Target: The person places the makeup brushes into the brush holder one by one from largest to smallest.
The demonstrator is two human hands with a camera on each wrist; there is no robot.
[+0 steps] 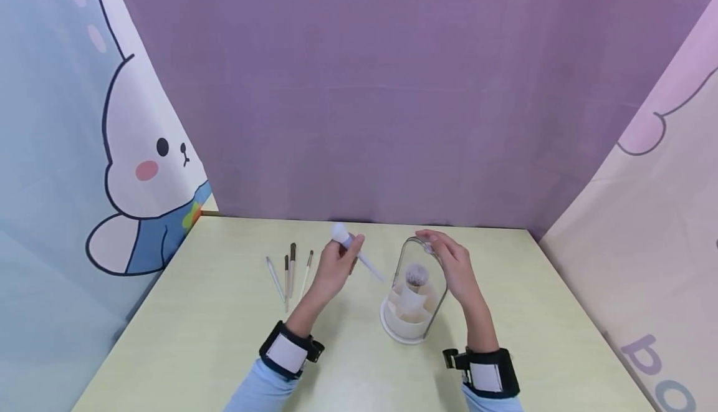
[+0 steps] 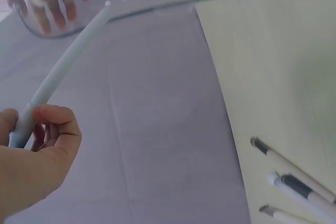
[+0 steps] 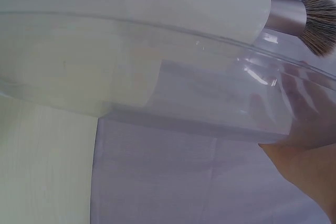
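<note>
Pale yellow-green tabletop (image 1: 566, 349) occupies the lower area. Purple curtain (image 1: 364, 88) forms the rear boundary; cartoon-printed fabric (image 1: 50, 162) hangs at left, pink-and-cream fabric (image 1: 662, 225) at right.

Makeup brush (image 1: 371, 266): white head, slender pale lavender handle. Position: above the tabletop, head up, handle sloping down toward the brush holder (image 1: 401, 328). Of the two hands, the left hand (image 1: 333, 267) pinches this brush between thumb and fingers, closed to the handle's width.

Brush holder: round white base, cream cup body, transparent arched cover (image 3: 210, 114). It stands on the tabletop and contains a fluffy brush (image 1: 416, 275), bristles upward, with a metallic ferrule. Right hand (image 1: 457, 268) touches the cover's upper right edge; whether its fingers grip the cover cannot be determined.

Four slim brushes (image 1: 292, 268) lie on the tabletop near the left hand. Black wrist straps (image 1: 487, 376) cover both wrists.
</note>
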